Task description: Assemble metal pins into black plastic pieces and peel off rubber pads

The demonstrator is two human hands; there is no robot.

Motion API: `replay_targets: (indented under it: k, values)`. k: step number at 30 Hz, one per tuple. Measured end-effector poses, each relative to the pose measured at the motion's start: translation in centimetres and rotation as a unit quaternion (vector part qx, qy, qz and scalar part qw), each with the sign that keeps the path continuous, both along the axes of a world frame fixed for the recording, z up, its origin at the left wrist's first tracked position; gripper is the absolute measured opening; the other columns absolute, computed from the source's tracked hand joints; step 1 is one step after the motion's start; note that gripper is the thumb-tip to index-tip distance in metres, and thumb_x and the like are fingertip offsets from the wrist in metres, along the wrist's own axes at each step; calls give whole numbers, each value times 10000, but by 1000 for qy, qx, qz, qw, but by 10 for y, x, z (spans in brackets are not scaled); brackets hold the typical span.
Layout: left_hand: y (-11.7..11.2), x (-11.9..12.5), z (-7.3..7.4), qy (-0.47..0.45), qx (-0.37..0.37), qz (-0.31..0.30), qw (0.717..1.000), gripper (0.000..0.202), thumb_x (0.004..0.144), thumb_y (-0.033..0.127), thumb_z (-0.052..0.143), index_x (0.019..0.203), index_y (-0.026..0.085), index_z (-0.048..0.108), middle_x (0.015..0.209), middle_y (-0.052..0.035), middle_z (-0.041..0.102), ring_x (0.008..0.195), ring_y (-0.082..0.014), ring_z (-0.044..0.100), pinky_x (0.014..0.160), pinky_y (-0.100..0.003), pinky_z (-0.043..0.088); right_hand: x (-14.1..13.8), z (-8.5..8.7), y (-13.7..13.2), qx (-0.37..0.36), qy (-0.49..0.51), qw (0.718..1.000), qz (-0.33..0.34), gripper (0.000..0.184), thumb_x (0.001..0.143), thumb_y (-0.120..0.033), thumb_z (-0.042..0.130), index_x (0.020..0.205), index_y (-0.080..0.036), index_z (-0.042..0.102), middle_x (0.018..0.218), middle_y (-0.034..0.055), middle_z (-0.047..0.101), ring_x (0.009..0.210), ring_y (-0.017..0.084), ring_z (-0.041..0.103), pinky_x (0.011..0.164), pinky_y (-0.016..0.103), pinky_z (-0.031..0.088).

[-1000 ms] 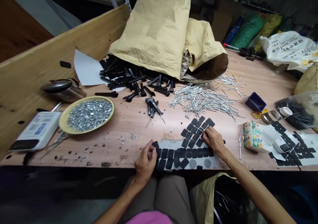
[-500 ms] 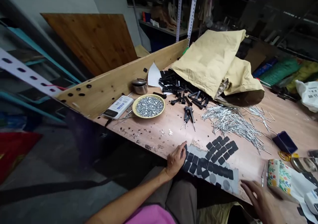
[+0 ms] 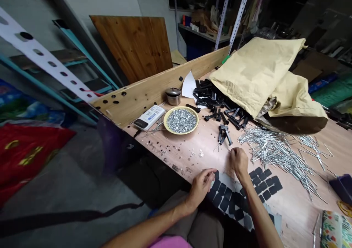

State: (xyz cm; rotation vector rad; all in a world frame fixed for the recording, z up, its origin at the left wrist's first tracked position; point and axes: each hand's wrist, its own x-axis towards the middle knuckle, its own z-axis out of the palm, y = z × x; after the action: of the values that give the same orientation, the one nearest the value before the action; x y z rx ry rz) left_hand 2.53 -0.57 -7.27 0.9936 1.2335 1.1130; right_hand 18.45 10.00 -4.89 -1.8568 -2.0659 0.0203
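Note:
My left hand (image 3: 202, 184) rests at the near table edge, its fingers curled in a pinch at the left end of a grey sheet (image 3: 229, 200) covered with several black pads. Whatever it pinches is too small to make out. My right hand (image 3: 238, 160) is farther onto the table, knuckles up and fingers closed, just below a small cluster of black plastic clips (image 3: 223, 134) and beside a thin metal pin. A spread of silver pins (image 3: 277, 149) lies to its right.
A yellow dish of small silver nuts (image 3: 180, 120) stands left of the clips, with a white power bank (image 3: 149, 117) and a steel cup (image 3: 173, 96) behind it. A tan paper sack (image 3: 258, 76) spills black clips. A wooden board (image 3: 159, 87) walls the table's left side.
The view has swung left and then partly back. My right hand went from the pad sheet out to the right, then forward to the clips. My left hand stayed at the sheet's left end.

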Motion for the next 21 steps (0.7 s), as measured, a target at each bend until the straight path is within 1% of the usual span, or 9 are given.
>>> replay_targets:
  k: [2, 5, 7, 10, 13, 15, 17, 19, 21]
  values:
    - [9, -8, 11, -138, -125, -24, 982, 430, 800, 537, 506, 914, 137, 616, 727, -36, 621, 427, -74, 490, 400, -200, 378, 11, 10, -12, 52, 2, 996, 73, 285, 938, -260, 370, 877, -157, 628, 807, 91, 641, 725, 186, 619, 644, 286, 473]
    - [23, -24, 25, -305, -285, -116, 901, 531, 763, 622, 515, 807, 101, 607, 680, -56, 631, 480, -100, 564, 456, -207, 431, 24, 25, -34, 126, -21, 956, 266, 262, 942, -191, 377, 1073, -171, 603, 940, 104, 653, 840, 191, 627, 713, 298, 509]
    - [27, -32, 31, -344, -317, -163, 869, 536, 732, 627, 562, 803, 97, 606, 683, -68, 651, 528, -130, 608, 522, -242, 479, 26, 32, -46, 122, -48, 914, 383, 325, 940, -141, 344, 1175, -182, 564, 1004, 113, 652, 911, 202, 622, 763, 321, 525]
    - [21, -42, 34, -342, -287, -192, 874, 495, 641, 567, 699, 817, 117, 594, 713, -59, 673, 578, -144, 636, 597, -261, 493, 14, 36, -53, 97, -71, 864, 488, 372, 942, -124, 315, 1250, -169, 518, 1023, 119, 653, 967, 208, 609, 814, 340, 538]
    - [9, -50, 33, -277, -212, -203, 915, 419, 627, 472, 742, 822, 130, 599, 707, -32, 662, 578, -123, 621, 606, -239, 461, -7, 37, -53, 94, -82, 839, 529, 358, 937, -115, 335, 1245, -150, 516, 1024, 123, 651, 978, 203, 604, 820, 336, 545]
    - [3, -56, 33, -204, -148, -181, 951, 307, 647, 363, 738, 814, 137, 613, 703, -14, 644, 600, -107, 605, 618, -224, 449, -22, 34, -53, 98, -85, 825, 550, 343, 933, -107, 350, 1223, -149, 527, 1013, 121, 652, 973, 200, 605, 816, 332, 547]
    - [-1, -63, 33, -155, -127, -152, 968, 228, 665, 269, 699, 832, 146, 606, 705, 5, 626, 567, -89, 588, 583, -209, 442, -35, 27, -52, 89, -78, 816, 567, 328, 932, -112, 362, 1210, -152, 532, 1006, 117, 652, 959, 191, 610, 804, 317, 549]
    - [-4, -67, 35, -155, -163, -124, 967, 252, 707, 257, 620, 937, 168, 569, 666, 40, 591, 445, -63, 530, 479, -194, 414, -45, 16, -49, 66, -50, 837, 541, 330, 941, -128, 345, 1215, -158, 526, 1034, 119, 642, 961, 181, 610, 782, 296, 548]
    - [-7, -70, 37, -186, -225, -89, 952, 286, 750, 289, 542, 1018, 195, 518, 596, 81, 532, 328, -39, 410, 371, -172, 347, -54, 5, -41, 44, -5, 898, 437, 338, 951, -152, 311, 1203, -170, 537, 1043, 117, 635, 953, 180, 613, 749, 289, 544]
